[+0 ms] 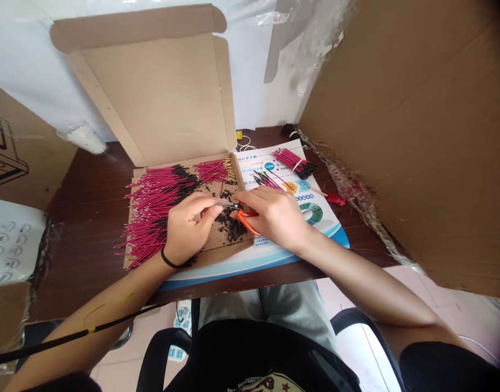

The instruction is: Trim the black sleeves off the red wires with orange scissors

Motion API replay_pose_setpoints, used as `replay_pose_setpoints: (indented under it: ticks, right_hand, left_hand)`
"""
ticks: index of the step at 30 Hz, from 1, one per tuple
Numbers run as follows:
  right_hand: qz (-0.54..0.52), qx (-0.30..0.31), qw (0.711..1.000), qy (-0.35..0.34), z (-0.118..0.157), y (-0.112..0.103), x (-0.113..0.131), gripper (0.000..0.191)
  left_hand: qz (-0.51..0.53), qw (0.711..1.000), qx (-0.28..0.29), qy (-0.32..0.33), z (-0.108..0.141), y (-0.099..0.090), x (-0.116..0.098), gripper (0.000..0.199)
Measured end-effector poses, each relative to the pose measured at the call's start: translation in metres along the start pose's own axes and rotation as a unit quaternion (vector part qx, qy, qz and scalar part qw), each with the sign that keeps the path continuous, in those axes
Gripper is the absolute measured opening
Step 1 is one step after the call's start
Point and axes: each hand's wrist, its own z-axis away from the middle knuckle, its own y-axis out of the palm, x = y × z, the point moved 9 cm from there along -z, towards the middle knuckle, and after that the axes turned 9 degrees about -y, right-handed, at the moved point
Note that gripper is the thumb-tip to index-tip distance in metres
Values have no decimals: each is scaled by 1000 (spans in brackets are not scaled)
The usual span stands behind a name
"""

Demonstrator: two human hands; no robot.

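left hand (191,226) pinched shut at blades (229,205) | right hand (274,215) grips orange cutters (246,222) | wires (149,204) overhang box's (217,238) left edge

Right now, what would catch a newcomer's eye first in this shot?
Probably the big mass of magenta wires with black ends, spread over the left side of the open cardboard box. Next, the orange-handled cutters in the right hand, their blades meeting the left hand above scattered black scraps.
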Motion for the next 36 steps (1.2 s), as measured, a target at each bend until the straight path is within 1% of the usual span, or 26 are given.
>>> replay_pose_setpoints:
  ticks: [5, 9, 14, 18, 24, 28, 31, 33, 34, 36]
  right_hand:
    - [14, 15, 1000, 6, 2, 2, -3, 17]
    - [23, 35, 998, 48, 3, 8, -10, 20]
    - [-30, 11, 996, 82, 3, 6, -13, 24]
    - [-46, -3, 996, 75, 1, 3, -11, 25]
    - [-40, 2, 997, 61, 2, 5, -8, 29]
    - [-31, 10, 998, 48, 4, 9, -9, 25]
    - [-11, 22, 998, 54, 4, 10, -12, 23]
    - [-14, 17, 997, 69, 4, 9, -15, 24]
    - [-25, 11, 997, 76, 4, 8, -17, 26]
    - [-55, -7, 994, 93, 3, 4, -20, 28]
  left_hand:
    - [-15, 1000, 12, 18, 1, 4, -3, 14]
    - [-5, 1000, 24, 8, 1, 6, -3, 17]
    - [11, 999, 32, 4, 0, 7, -3, 22]
    - [9, 999, 36, 8, 0, 8, -3, 25]
    - [-6, 999, 34, 23, 0, 8, -4, 24]
    - [-4, 999, 39, 30, 1, 9, -4, 22]
    - [8, 999, 50, 20, 0, 11, -3, 22]
    - [19, 998, 52, 6, 0, 11, -1, 21]
    - [26, 999, 48, -5, 0, 10, 1, 21]
    - [48, 998, 23, -36, -1, 4, 6, 20]
